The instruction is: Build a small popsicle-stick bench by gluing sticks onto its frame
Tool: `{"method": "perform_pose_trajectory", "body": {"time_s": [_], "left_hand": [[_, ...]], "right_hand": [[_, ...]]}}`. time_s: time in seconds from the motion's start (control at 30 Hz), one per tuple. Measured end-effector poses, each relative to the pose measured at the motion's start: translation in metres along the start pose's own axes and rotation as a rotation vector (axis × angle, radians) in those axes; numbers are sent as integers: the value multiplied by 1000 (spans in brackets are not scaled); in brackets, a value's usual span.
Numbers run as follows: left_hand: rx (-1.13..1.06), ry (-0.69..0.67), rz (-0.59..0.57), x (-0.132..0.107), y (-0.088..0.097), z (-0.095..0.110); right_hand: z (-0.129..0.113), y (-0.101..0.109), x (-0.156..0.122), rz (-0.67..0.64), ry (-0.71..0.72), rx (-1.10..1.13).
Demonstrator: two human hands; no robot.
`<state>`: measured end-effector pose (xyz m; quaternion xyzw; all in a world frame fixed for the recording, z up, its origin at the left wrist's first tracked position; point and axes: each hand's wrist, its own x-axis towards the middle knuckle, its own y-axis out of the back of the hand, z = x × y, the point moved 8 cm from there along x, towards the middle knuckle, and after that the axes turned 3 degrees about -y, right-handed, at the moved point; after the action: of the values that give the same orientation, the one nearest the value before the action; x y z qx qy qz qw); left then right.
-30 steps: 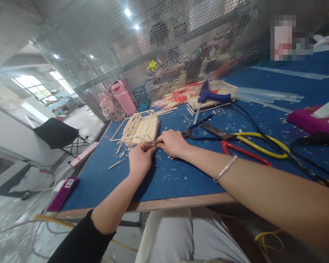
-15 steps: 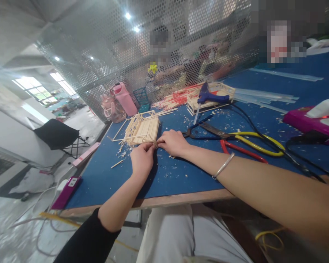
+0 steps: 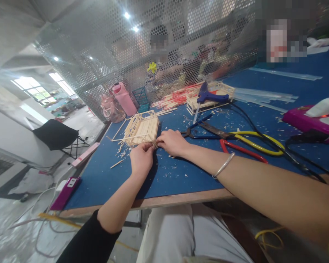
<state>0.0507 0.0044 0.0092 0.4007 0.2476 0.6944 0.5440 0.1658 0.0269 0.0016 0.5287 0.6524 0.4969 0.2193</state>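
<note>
Hardly anything has moved: the view has shifted slightly, while both hands stay together at the near corner of the wooden-stick tray (image 3: 146, 128). Tray lies on the blue worktop (image 3: 170, 182), just beyond the left hand (image 3: 142, 157), slatted base showing, railing along its far-left side. Left hand is closed in a thumb-and-finger pinch on what looks like a thin tan strand (image 3: 154, 144); right hand (image 3: 173, 142) appears pinched on the same strand from the other side, though its fingertips are partly hidden. Step in hand, as judged: fine fingertip work on that strand at the corner. Next move likely calls for a steady left pinch and small right-finger adjustments, without pressing on the thin railing. Blue-handled pincers (image 3: 190, 133) lie just right of the right hand; blue glue gun (image 3: 212, 97) sits farther beyond it. Loose stick (image 3: 116, 164) lies left of the left hand, untouched.
</note>
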Motion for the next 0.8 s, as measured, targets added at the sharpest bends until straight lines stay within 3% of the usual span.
{"method": "perform_pose_trajectory", "body": {"time_s": [0.8], "left_hand": [[62, -22, 41, -4, 3, 5]], "right_hand": [[-7, 4, -5, 37, 24, -97]]}}
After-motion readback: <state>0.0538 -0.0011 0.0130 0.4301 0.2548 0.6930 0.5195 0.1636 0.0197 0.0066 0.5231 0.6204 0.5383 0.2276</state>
